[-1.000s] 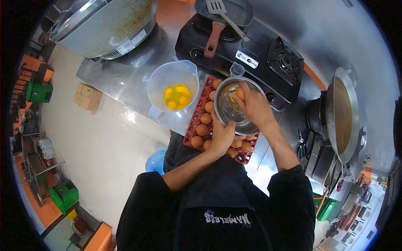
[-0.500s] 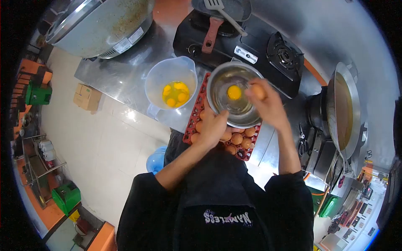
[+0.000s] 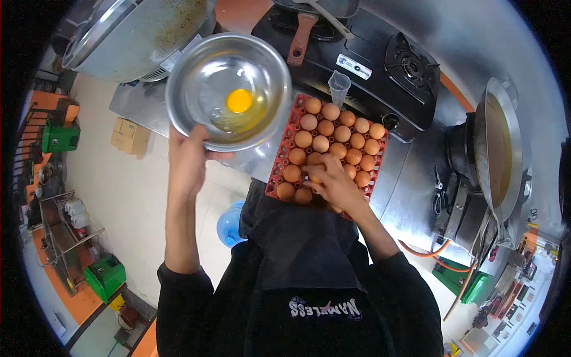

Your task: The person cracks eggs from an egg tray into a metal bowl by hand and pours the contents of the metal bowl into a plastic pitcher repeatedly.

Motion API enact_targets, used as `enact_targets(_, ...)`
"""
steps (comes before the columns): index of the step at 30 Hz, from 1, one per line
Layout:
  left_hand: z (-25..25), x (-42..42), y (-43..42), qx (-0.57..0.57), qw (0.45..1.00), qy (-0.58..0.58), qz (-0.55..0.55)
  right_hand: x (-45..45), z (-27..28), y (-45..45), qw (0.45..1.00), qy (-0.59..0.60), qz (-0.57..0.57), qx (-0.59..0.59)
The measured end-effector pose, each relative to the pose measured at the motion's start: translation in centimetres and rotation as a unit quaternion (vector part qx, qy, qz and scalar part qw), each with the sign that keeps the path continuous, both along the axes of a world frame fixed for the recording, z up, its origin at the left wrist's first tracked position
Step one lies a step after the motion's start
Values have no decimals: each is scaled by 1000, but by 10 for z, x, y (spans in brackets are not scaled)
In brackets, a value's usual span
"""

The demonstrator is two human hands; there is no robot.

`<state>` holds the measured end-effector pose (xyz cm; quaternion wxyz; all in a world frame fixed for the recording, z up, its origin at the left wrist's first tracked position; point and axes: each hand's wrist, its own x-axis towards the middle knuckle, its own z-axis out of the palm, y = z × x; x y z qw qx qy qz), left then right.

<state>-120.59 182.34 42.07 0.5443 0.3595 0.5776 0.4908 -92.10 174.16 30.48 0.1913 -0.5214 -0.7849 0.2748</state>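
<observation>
My left hand (image 3: 189, 160) grips the near rim of a steel mixing bowl (image 3: 193, 86), thumb over the edge, holding it up at the left. One raw egg, its yolk (image 3: 239, 101) whole in clear white, lies in the bowl. My right hand (image 3: 340, 187) is over the near part of a red egg tray (image 3: 284, 146), fingers curled around a brown egg (image 3: 316, 173). Whether that egg is lifted from its cup, I cannot tell. Rows of brown eggs (image 3: 325, 127) fill much of the tray; cups along its left side hold none.
Behind the tray stands a small clear measuring cup (image 3: 339, 87), beside a black gas stove (image 3: 380, 89) with a pan (image 3: 303, 35). A big wok (image 3: 499, 149) and scissors (image 3: 440, 193) are at the right. A large pot (image 3: 131, 47) stands back left.
The bowl has moved left and up off the tray, uncovering the eggs and clear cup and hiding the plastic jug. My right hand has come down from the bowl to the tray.
</observation>
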Motion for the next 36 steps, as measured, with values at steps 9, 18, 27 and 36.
enact_targets(9, 13, -33, 14, 97, 967, 227, -65, -12, 17, 11, 963, -151, 218, 35)
enact_targets(18, 3, -18, 11, 224, 843, 479, -96, -16, -1, 19, 946, -171, 273, 15)
enact_targets(27, -3, -5, -7, 219, 861, 454, -62, 21, 2, 20, 937, 316, 52, -141)
enact_targets(36, -29, 80, -35, 2, 985, -168, 41, 27, 22, 27, 713, 644, -243, -137)
